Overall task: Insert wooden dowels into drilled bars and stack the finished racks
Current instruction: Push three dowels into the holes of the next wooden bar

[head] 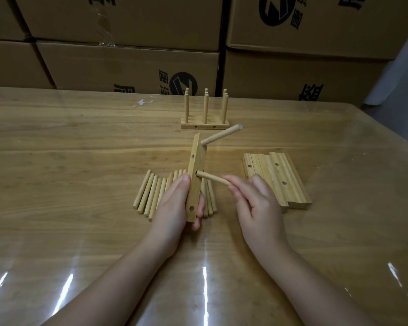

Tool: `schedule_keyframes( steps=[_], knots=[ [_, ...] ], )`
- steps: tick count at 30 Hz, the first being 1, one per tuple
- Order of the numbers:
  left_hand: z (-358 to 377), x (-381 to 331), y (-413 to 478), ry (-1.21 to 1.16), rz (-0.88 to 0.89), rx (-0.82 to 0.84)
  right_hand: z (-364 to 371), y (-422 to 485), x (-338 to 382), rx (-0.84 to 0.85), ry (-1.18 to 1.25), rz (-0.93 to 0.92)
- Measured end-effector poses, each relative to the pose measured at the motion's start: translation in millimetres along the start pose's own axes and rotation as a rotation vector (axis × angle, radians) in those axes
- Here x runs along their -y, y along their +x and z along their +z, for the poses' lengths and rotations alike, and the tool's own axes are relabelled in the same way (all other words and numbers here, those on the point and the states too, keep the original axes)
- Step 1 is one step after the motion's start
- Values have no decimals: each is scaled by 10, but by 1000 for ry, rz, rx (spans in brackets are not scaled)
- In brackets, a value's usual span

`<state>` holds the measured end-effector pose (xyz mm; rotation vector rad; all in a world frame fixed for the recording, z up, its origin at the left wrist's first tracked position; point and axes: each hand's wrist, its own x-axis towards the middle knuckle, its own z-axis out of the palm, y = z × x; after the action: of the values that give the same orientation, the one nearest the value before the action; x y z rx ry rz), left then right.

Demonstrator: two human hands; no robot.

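Note:
My left hand (174,205) grips a drilled wooden bar (194,177) held on edge above the table. One dowel (222,136) sticks out of the bar's far end, pointing right. My right hand (254,203) pinches a second dowel (212,178) whose tip is at the bar's middle hole. A hole near the bar's lower end has nothing in it. Several loose dowels (151,194) lie side by side on the table under my left hand. Finished racks (205,114) with upright dowels stand at the back centre.
A pile of drilled bars (278,175) lies flat to the right of my right hand. Cardboard boxes (127,64) are stacked in a wall behind the wooden table (80,149), which has a glossy clear cover. A scrap of tape (140,102) lies near the far edge.

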<state>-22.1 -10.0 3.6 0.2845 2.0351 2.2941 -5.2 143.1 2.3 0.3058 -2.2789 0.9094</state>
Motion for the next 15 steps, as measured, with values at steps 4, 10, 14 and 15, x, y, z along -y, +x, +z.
schedule_keyframes(
  steps=[4,10,14,15],
  knots=[
    [23,8,-26,165,36,18,-18,5,-7,-67,-95,-8],
    [41,48,-38,180,66,50,-34,12,21,-110,-203,-23],
    [39,69,-36,256,53,52,-47,11,25,-108,-246,-42],
    [38,72,-34,276,50,52,-51,12,25,-107,-254,-43]
  ],
)
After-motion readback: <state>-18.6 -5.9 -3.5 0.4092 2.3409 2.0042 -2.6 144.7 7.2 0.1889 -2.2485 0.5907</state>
